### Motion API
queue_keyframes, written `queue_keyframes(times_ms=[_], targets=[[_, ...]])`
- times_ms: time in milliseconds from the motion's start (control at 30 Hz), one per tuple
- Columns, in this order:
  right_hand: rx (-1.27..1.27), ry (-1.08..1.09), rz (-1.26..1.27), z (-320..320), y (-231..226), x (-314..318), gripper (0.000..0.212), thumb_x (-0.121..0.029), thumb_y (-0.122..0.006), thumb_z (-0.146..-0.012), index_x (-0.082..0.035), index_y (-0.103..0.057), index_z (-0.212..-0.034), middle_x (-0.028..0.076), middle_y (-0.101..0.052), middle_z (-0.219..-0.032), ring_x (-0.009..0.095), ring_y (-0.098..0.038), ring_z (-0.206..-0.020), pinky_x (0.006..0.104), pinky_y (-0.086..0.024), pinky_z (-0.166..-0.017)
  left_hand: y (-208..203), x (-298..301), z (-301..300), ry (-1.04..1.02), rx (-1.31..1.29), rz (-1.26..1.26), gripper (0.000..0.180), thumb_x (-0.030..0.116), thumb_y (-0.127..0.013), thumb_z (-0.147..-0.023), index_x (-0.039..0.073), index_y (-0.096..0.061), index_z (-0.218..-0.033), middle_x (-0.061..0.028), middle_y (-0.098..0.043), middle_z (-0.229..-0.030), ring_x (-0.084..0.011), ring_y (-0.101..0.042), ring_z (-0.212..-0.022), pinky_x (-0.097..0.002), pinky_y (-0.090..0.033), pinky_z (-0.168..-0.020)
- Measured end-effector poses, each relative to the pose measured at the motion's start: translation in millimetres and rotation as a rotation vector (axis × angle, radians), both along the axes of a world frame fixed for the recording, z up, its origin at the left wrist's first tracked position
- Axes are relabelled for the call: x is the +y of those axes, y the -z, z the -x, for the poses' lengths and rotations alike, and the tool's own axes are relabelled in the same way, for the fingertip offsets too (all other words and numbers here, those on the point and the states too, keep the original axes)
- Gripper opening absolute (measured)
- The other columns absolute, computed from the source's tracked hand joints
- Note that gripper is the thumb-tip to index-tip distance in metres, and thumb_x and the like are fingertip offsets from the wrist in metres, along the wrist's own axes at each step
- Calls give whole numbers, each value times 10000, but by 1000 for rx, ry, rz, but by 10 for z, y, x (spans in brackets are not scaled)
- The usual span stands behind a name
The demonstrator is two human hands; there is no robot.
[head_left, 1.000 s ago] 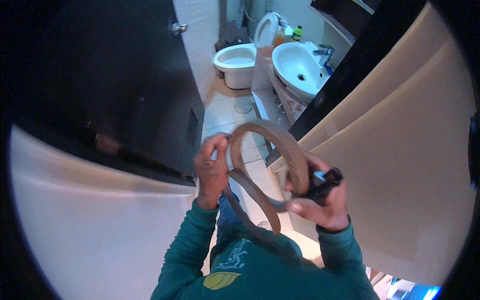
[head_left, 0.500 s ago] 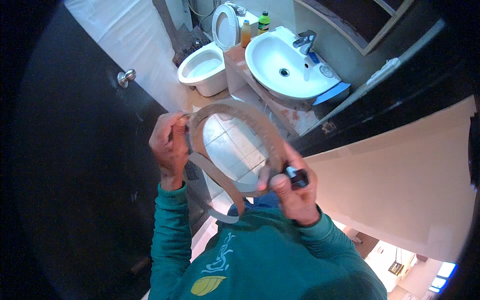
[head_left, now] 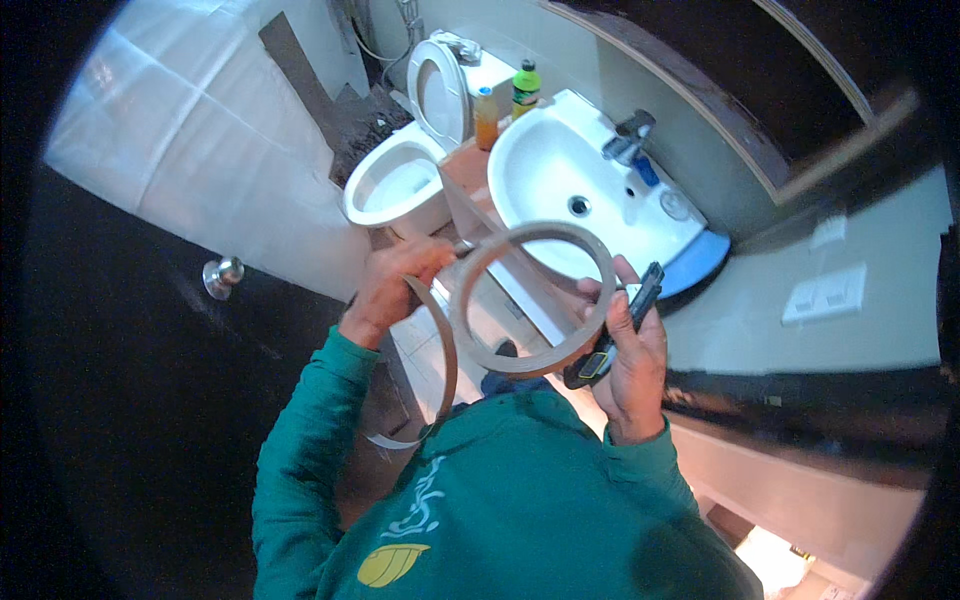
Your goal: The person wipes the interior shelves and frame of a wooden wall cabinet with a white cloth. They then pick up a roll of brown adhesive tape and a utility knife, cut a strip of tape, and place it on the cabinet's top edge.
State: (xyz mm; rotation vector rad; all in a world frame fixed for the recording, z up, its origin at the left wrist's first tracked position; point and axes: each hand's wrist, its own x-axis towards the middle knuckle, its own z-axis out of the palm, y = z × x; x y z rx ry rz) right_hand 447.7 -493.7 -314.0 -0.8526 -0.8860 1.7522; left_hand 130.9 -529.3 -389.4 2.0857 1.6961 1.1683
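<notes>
A coil of brown edge banding point(head_left: 535, 362) hangs in front of my body as a wide ring, with a loose strip point(head_left: 449, 365) curling down from it toward my sweatshirt. My left hand point(head_left: 400, 282) pinches the strip beside the ring's upper left. In my right hand point(head_left: 638, 365) a black utility knife point(head_left: 645, 290) lies slanted under the thumb. The fingers of that same hand also hold the ring's right side. Whether the knife's blade is out I cannot tell.
Ahead stands a white washbasin point(head_left: 560, 150) with a tap point(head_left: 630, 135). Left of it are a toilet point(head_left: 395, 185), an orange bottle point(head_left: 486, 120) and a green bottle point(head_left: 525, 88). A dark door point(head_left: 150, 370) with a round knob point(head_left: 222, 277) fills the left; a switch plate point(head_left: 823, 295) is at the right.
The coil has moved up and right and faces me as a rounder ring. My right hand has turned, so the knife shows lengthwise. The view has shifted, bringing the switch plate in.
</notes>
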Motion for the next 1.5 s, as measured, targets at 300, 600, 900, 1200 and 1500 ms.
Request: queue_keyframes(times_ms=[300,600,900,1200,1500], targets=[[147,86,353,374,379,761,419,-173,-660,-1021,22,-519,-1364,87,-625,-1173,150,-575,-980,324,-526,-894,324,570,365,195,75,257,379,-10,-651,-785,96,-698,-1146,-125,-713,-991,-357,-707,-878,-424,-583,-743],[-39,77,34,1539,214,1027,529,-172,-640,-1036,-6,-439,-1496,89,-677,-1144,117,-566,-933,297,-486,-910,-453,1812,1827,217,415,-272,374,53,-797,-728,92,-709,-1089,-54,-730,-942,-241,-723,-789,-362,-581,-688],[-635,277,-403,2281,-484,1407,887,-543,-697,-955,48,-393,-1542,37,-701,-996,96,-586,-881,248,-483,-783,-1049,2615,2658,351,427,-687,305,142,-828,-751,76,-754,-1040,-51,-740,-944,-214,-726,-818,-329,-554,-649],[-596,425,9,2187,-443,1275,507,-319,-612,-1054,-8,-523,-1444,65,-711,-951,154,-663,-810,318,-555,-748,-1268,3027,2545,788,522,-493,260,75,-844,-752,72,-707,-972,-35,-701,-828,-182,-672,-672,-331,-487,-546],[-589,458,367,2047,-148,746,508,-307,-695,-967,21,-610,-1345,62,-693,-980,118,-619,-787,276,-500,-642,-255,3053,2192,1125,227,141,184,42,-748,-834,54,-738,-1017,-93,-742,-907,-284,-723,-760,-393,-587,-669]])
